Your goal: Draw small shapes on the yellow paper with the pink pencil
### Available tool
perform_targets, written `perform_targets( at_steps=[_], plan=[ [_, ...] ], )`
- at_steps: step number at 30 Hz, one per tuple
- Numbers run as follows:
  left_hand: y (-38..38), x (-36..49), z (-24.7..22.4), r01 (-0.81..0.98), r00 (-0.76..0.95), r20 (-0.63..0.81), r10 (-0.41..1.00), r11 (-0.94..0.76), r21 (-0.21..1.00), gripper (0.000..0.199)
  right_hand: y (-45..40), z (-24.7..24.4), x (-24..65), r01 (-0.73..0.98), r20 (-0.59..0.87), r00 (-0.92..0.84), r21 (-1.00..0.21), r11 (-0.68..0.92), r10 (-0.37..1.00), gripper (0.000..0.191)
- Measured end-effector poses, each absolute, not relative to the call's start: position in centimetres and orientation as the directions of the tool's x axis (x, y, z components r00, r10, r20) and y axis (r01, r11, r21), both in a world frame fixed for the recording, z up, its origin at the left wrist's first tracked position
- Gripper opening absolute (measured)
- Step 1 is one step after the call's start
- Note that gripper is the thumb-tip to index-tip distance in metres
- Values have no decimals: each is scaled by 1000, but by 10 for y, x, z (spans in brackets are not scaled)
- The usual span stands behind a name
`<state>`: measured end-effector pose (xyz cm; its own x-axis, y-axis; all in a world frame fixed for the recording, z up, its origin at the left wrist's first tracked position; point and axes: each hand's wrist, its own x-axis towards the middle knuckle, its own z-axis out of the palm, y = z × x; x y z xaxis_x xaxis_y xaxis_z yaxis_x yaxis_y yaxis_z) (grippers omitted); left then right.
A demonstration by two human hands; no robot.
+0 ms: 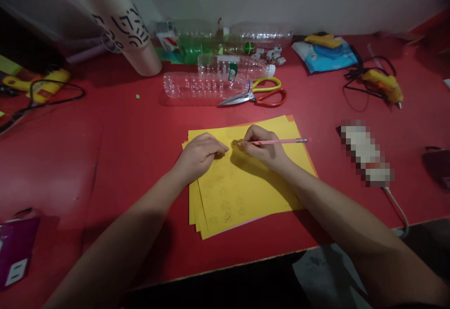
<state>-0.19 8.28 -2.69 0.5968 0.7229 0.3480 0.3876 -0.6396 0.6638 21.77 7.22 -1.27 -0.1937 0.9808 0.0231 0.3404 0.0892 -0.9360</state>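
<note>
A stack of yellow paper (260,189) lies on the red table, its sheets slightly fanned at the left edge. Faint pencil-drawn stars run in rows over the lower left of the top sheet. My right hand (264,147) grips a pink pencil (286,141), whose tip meets the paper near a small dark mark. The eraser end points to the right. Flat on the sheet's upper left rests my left hand (200,155), fingers stretched toward the pencil tip and holding nothing.
Scissors (246,99) with yellow and red handles lie beyond the paper, beside clear plastic bottles (207,85). A white tumbler (130,32) stands at the back left. Yellow glue guns (383,86) (52,86) lie at both sides. A blurred-out corded object (365,154) lies right.
</note>
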Motion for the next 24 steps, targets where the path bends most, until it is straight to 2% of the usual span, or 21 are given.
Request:
perform_targets(
  at_steps=[7,24],
  plan=[
    [82,-2,-26,384,597,351,721,-641,665,30,71,-15,217,328,46,-216,-937,117,975,17],
    [82,-1,-25,390,592,350,726,-638,664,30,70,-16,217,363,69,-256,-918,162,964,17]
  ],
)
